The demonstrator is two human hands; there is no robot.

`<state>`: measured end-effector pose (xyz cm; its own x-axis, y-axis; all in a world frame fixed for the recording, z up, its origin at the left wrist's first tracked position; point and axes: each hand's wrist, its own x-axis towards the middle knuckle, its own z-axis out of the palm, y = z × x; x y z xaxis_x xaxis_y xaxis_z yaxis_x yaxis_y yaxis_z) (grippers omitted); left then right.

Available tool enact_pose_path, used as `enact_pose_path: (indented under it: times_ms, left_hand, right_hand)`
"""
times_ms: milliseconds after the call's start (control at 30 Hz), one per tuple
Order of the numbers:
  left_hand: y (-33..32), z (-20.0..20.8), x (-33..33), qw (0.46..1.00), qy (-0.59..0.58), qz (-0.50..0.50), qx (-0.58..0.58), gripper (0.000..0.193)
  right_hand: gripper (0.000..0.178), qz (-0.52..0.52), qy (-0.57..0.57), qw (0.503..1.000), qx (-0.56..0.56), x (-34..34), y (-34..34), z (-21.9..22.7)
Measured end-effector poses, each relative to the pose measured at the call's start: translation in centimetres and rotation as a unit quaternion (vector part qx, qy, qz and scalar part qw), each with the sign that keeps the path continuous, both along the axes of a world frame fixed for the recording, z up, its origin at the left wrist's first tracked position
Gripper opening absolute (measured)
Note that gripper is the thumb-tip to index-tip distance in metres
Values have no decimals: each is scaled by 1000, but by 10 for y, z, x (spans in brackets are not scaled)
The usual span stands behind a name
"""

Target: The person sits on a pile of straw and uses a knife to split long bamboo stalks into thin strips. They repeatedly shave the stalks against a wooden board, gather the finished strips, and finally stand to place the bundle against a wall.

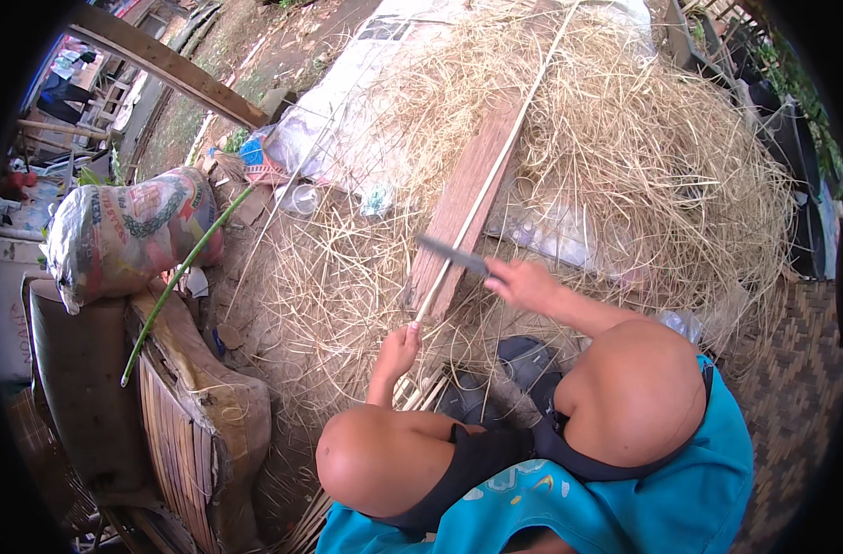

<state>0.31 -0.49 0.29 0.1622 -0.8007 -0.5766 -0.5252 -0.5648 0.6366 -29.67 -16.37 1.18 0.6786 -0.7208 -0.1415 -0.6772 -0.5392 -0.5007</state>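
A long pale strip, looking like split bamboo point(497, 175), runs lengthwise along a brown wooden board point(481, 171) in front of me. My left hand point(400, 349) is closed around the strip's near end, just off the board's lower edge. In my right hand point(525, 284) is a knife point(451, 253), its grey blade pointing left and lying across the strip near the board's lower part. The handle is mostly hidden by my fingers.
Curly pale shavings point(624, 138) are heaped around the board over white sheeting point(333, 111). At left lie a stuffed sack point(130, 231), a green stalk point(186, 268) and a worn chair-like frame point(195, 406). A woven mat point(782, 369) covers the right side.
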Motion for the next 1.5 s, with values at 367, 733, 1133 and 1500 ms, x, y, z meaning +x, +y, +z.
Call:
enact_pose_path:
  times_ms: [367, 733, 1133, 1500]
  left_hand:
    - [76, 28, 31, 995, 35, 90, 12, 53]
    - [93, 10, 50, 992, -115, -15, -55, 41]
    - [86, -7, 31, 979, -181, -39, -88, 50]
    - [46, -2, 14, 975, -184, -33, -122, 48]
  right_hand:
    - [41, -36, -25, 997, -60, -20, -76, -8]
    - [42, -165, 16, 982, 87, -46, -74, 18]
    - [38, -292, 63, 954, 16, -79, -151, 33]
    - [43, -58, -17, 998, 30, -25, -59, 14]
